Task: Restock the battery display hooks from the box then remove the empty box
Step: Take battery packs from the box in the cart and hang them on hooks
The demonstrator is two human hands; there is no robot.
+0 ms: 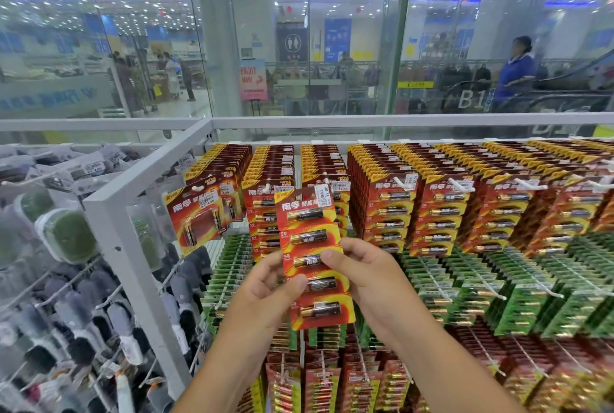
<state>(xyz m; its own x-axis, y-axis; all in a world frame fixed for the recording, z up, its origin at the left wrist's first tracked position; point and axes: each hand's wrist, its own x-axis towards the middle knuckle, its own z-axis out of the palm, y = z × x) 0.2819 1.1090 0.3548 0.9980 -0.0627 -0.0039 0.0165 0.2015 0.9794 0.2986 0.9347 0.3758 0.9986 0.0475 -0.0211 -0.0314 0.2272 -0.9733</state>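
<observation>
A long red battery card (pixel 310 236) with several batteries in a column is held upright in front of the display. My left hand (pixel 265 289) grips its left edge with the thumb across the lower front. My right hand (pixel 365 276) pinches its right side near the middle. The card's top, with a white price sticker, sits just in front of the top row of red battery packs (pixel 392 210) hanging on white hooks. No box is in view.
Green battery packs (pixel 465 293) fill the rows below, and more red packs (pixel 332 386) hang lower down. A white metal frame post (pixel 109 223) divides this display from hooks of socks (pixel 66 306) on the left. A glass wall stands behind the rack.
</observation>
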